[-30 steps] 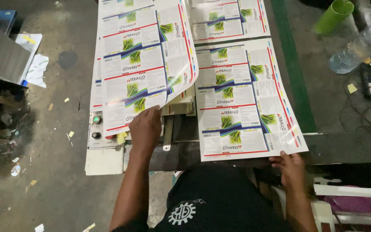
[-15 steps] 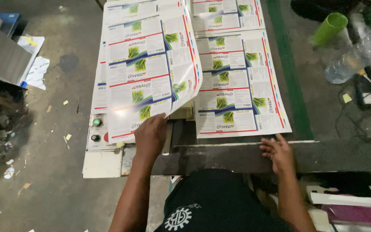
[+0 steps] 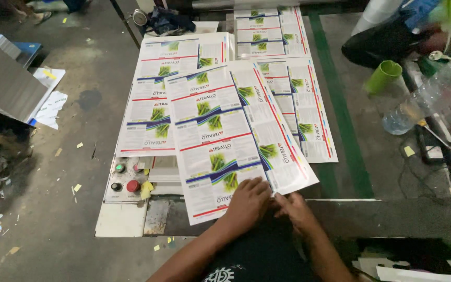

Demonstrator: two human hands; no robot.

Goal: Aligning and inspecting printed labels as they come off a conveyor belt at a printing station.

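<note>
A glossy printed sheet [image 3: 225,130], white with green plant pictures and red and blue stripes, lies slanted across two flat stacks of the same sheets, the left stack [image 3: 147,112] and the right stack [image 3: 309,115]. My left hand [image 3: 249,201] grips the slanted sheet's near edge, fingers on top of it. My right hand [image 3: 293,209] is right beside it, pinching the same edge near the sheet's right corner. More sheets [image 3: 270,31] lie further back on the machine table.
A control panel [image 3: 123,177] with green, black and red buttons sits left of my hands. A green cup [image 3: 383,75] and a clear plastic bottle [image 3: 418,99] stand at the right. Another person [image 3: 392,36] crouches at upper right. Grey plates [image 3: 3,81] are stacked at the left.
My left hand has swung the lifted sheet rightward, so it now overlaps both stacks. My right hand left the right stack's edge and came in beside the left hand.
</note>
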